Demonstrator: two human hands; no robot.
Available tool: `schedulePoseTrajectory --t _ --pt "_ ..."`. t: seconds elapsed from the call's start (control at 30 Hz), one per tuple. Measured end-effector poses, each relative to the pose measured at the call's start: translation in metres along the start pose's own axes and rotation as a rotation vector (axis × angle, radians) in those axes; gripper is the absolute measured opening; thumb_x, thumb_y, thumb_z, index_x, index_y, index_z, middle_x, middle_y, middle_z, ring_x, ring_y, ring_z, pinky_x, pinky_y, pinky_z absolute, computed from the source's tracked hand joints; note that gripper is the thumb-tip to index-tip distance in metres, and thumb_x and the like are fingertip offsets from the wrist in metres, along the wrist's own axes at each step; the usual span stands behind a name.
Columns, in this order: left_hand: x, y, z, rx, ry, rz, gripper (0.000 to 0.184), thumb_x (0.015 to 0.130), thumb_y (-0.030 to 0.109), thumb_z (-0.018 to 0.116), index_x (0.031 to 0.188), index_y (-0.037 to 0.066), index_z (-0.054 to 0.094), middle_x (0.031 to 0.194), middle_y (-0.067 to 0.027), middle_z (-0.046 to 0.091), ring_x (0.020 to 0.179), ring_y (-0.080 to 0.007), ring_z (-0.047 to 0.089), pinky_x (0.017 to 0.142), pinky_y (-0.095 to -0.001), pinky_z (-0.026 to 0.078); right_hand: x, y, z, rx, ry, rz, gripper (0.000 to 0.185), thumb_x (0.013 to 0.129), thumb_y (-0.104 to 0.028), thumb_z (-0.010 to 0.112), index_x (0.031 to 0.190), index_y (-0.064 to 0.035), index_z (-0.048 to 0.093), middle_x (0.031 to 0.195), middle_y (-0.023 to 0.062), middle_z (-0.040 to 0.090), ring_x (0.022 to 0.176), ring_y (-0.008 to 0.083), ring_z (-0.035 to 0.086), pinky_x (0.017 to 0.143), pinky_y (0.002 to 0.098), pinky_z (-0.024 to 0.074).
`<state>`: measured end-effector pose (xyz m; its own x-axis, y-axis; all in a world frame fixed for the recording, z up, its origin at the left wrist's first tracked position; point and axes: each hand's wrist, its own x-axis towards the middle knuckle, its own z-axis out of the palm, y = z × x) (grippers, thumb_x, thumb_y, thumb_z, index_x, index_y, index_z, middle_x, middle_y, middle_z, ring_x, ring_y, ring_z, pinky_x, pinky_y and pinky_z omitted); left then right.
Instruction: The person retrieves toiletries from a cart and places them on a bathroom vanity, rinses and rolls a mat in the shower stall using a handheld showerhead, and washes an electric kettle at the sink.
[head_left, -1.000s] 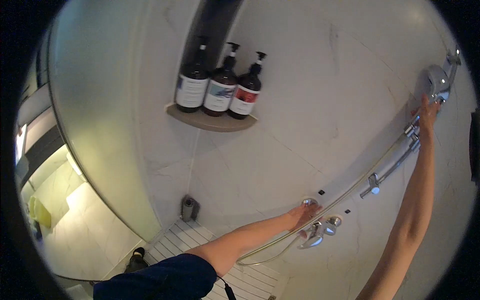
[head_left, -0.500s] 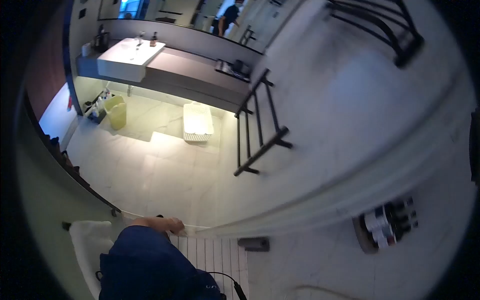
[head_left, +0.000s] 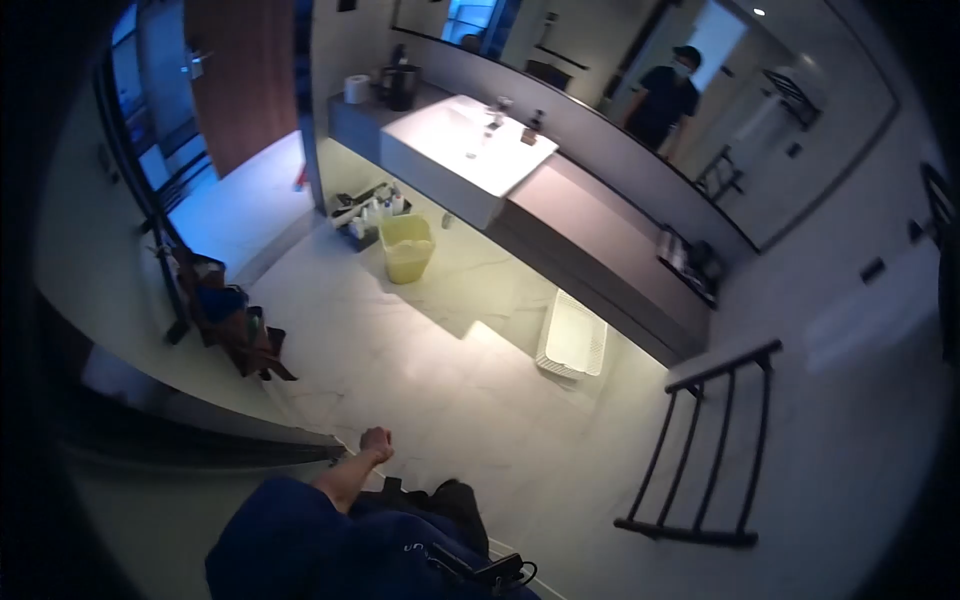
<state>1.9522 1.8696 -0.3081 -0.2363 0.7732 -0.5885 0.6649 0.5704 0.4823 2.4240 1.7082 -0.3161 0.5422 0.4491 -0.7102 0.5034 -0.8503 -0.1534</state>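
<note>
My left hand (head_left: 378, 443) is held out low over the pale tiled floor (head_left: 370, 350), its fingers curled into a fist with nothing visible in them. Its forearm comes out of a dark blue sleeve (head_left: 275, 515). Close to the wrist, on its left, is the end of a curved, dark-edged panel (head_left: 320, 450); whether they touch I cannot tell. My right hand is out of the picture. A dark cord and clip (head_left: 490, 570) hang at my chest.
Ahead is a counter (head_left: 600, 215) with a white washbasin (head_left: 440, 165). Beneath stand a yellow bin (head_left: 408, 255), a caddy of bottles (head_left: 365, 220) and a white basket (head_left: 573, 340). A black towel rack (head_left: 705, 460) is on the right. A brown door (head_left: 240, 90) stands at the left.
My view has turned left and moved forward, bringing the doorway and more mirror into sight. The slatted floor and bottle shelf have left the view. My left hand is now over the tiles.
</note>
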Motion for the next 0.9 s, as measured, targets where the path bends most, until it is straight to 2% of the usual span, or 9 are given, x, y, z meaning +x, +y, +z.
schedulePoseTrajectory --t 0.1,0.23,0.27,0.33,0.4,0.47,0.53,0.73,0.9 --pt "0.025 -0.059 0.015 -0.153 0.186 -0.034 0.003 0.066 0.010 0.060 0.063 0.009 0.059 0.068 -0.0128 0.061 0.067 -0.0310 0.059 0.063 -0.0421 0.049 0.000 -0.111 -0.036 0.179 0.217 -0.045 0.026 0.062 -0.013 0.076 0.055 -0.0035 0.053 0.050 0.0114 0.057 0.040 0.0204 0.053 0.047 0.0348 0.0477" --pt "0.077 -0.134 0.029 -0.228 0.274 -0.271 0.010 0.065 0.006 0.056 0.056 0.005 0.054 0.060 -0.0127 0.056 0.050 -0.0246 0.052 0.049 -0.0404 0.040 0.122 -0.261 -0.024 -0.150 0.102 -0.308 0.014 0.061 -0.006 0.061 0.050 -0.0038 0.052 0.047 0.0087 0.051 0.042 0.0177 0.052 0.046 0.0293 0.0443" --pt "0.085 -0.151 0.024 -0.376 0.110 -0.322 0.015 0.067 0.006 0.059 0.081 0.001 0.056 0.063 -0.0138 0.057 0.054 -0.0237 0.054 0.051 -0.0408 0.042 0.126 -0.316 -0.019 -0.114 -0.060 -0.266 0.013 0.061 -0.009 0.063 0.053 -0.0035 0.055 0.052 0.0095 0.055 0.049 0.0188 0.055 0.051 0.0298 0.0456" --pt "0.087 -0.160 -0.001 -0.574 0.023 -0.453 0.039 0.070 0.008 0.062 0.108 -0.003 0.056 0.071 -0.0149 0.059 0.063 -0.0231 0.057 0.057 -0.0406 0.044 0.106 -0.426 -0.007 -0.500 -0.334 -0.617 0.034 0.057 -0.025 0.073 0.087 -0.0088 0.070 0.092 0.0155 0.066 0.093 0.0272 0.061 0.084 0.0337 0.0475" --pt "0.090 -0.138 -0.042 -0.760 0.372 -0.518 0.043 0.072 0.010 0.064 0.111 -0.003 0.054 0.079 -0.0151 0.060 0.070 -0.0236 0.058 0.064 -0.0394 0.046 0.126 -0.537 0.072 -0.944 -0.484 -0.865 0.095 0.060 -0.031 0.074 0.141 -0.0193 0.025 0.147 0.0172 0.018 0.133 0.0357 0.021 0.104 0.0460 0.0289" --pt "0.104 -0.130 -0.074 -0.909 0.560 -0.532 0.047 0.073 0.013 0.066 0.115 -0.003 0.051 0.087 -0.0152 0.062 0.078 -0.0242 0.059 0.072 -0.0383 0.048 0.020 -0.657 0.082 -1.254 -0.425 -1.098 0.089 0.063 -0.036 0.075 0.137 -0.0142 0.030 0.137 0.0152 0.037 0.128 0.0370 0.031 0.100 0.0494 0.0315" --pt "0.118 -0.129 -0.101 -0.985 0.619 -0.594 0.047 0.074 0.014 0.067 0.115 -0.003 0.051 0.091 -0.0156 0.062 0.081 -0.0245 0.060 0.076 -0.0380 0.049 0.051 -0.722 0.152 -0.839 -0.530 -1.562 0.054 0.072 -0.034 0.070 0.119 -0.0129 0.053 0.114 0.0118 0.056 0.114 0.0271 0.049 0.090 0.0395 0.0424" --pt "0.265 -0.166 -0.240 -1.439 0.722 -0.726 0.028 0.080 0.014 0.063 0.103 -0.001 0.058 0.091 -0.0105 0.062 0.083 -0.0195 0.059 0.074 -0.0313 0.048 -0.122 -0.946 0.133 -0.015 -0.549 -1.590 0.022 0.081 -0.008 0.061 0.103 -0.0037 0.060 0.090 0.0092 0.064 0.079 0.0166 0.063 0.067 0.0280 0.0510" --pt "0.458 -0.091 -0.509 -0.869 0.846 0.170 0.022 0.084 0.014 0.058 0.102 0.001 0.059 0.091 -0.0064 0.060 0.085 -0.0166 0.057 0.076 -0.0299 0.046 -0.126 -1.036 0.068 0.280 -0.174 -1.466 0.013 0.081 -0.006 0.062 0.093 -0.0025 0.064 0.081 0.0030 0.065 0.072 0.0087 0.059 0.064 0.0241 0.0482"
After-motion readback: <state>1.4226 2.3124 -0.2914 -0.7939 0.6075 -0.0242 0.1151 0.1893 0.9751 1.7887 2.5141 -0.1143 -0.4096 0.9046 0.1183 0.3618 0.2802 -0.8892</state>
